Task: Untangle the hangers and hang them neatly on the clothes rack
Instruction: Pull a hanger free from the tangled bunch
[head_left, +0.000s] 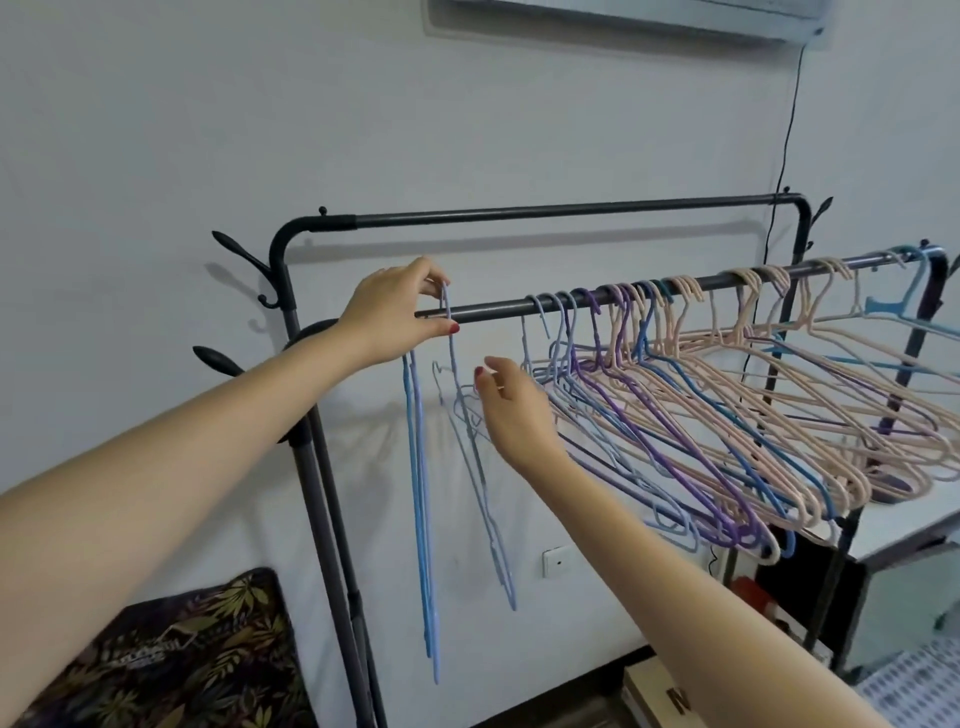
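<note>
Our left hand pinches the hook of a pale blue wire hanger at the near dark metal rail of the black clothes rack, left end. A brighter blue hanger dangles edge-on just below that hand; we can't tell what holds it. Our right hand is loose-fingered, touching the pale hanger's shoulder, not gripping. A packed row of blue, purple and pink hangers fills the rail to the right.
</note>
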